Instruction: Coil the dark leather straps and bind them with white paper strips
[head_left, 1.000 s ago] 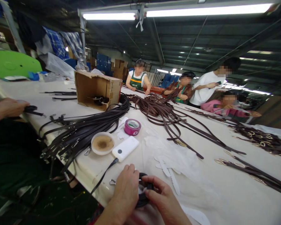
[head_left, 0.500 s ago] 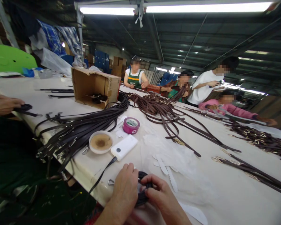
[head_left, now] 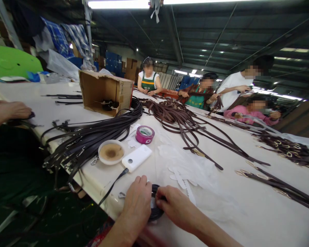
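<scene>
A dark strap wound into a round coil (head_left: 156,214) sits at the table's near edge, between my two hands. My left hand (head_left: 139,195) is closed around the coil's left side, and a metal snap hook (head_left: 122,195) pokes out to the left of it. On the right side, my right hand (head_left: 173,204) pinches the coil at its upper right with bent fingers. The fingertips of both hands are partly hidden. Just beyond my left hand lies a white power bank (head_left: 137,157) with a black cable plugged in.
Behind the power bank are a bowl of brownish paste (head_left: 110,153) and a purple tape roll (head_left: 145,134). Black straps (head_left: 92,137) hang over the left edge by a cardboard box (head_left: 106,91). Brown straps (head_left: 170,116) spread across the table. A co-worker's hand (head_left: 18,110) is at left; several people work opposite.
My right hand has turned, its forearm now reaching in from farther right, while my left hand keeps its hold. The co-workers across the table have shifted their arms.
</scene>
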